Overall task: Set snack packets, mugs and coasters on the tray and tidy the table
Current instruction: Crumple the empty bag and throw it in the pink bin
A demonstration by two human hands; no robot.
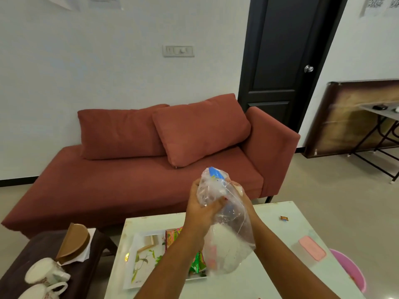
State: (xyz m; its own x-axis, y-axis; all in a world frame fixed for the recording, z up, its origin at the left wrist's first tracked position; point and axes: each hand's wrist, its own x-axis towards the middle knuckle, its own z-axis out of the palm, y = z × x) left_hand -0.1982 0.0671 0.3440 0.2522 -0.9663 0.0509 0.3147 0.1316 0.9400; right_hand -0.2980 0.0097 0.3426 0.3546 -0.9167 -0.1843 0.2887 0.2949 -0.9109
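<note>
Both my hands hold a clear plastic bag [224, 214] above the white table [269, 277]. My left hand [203, 208] grips its crumpled upper part, and my right hand [244, 197] grips it from behind. White stuff sits in the bag's bottom and something blue shows at its top. Under my arms lies a white tray [144, 262] with a leaf pattern, carrying red and green snack packets [194, 262]. Two white mugs [45, 277] lie on the dark side table at the lower left, beside brown round coasters [73, 242] in a holder.
A small wrapper [284, 218] lies on the table's far right part. A pink-lidded box [311, 251] stands near the right edge, with a pink bin [352, 270] beyond it. A red sofa [151, 169] stands behind the table. A folding table [384, 117] is at the right.
</note>
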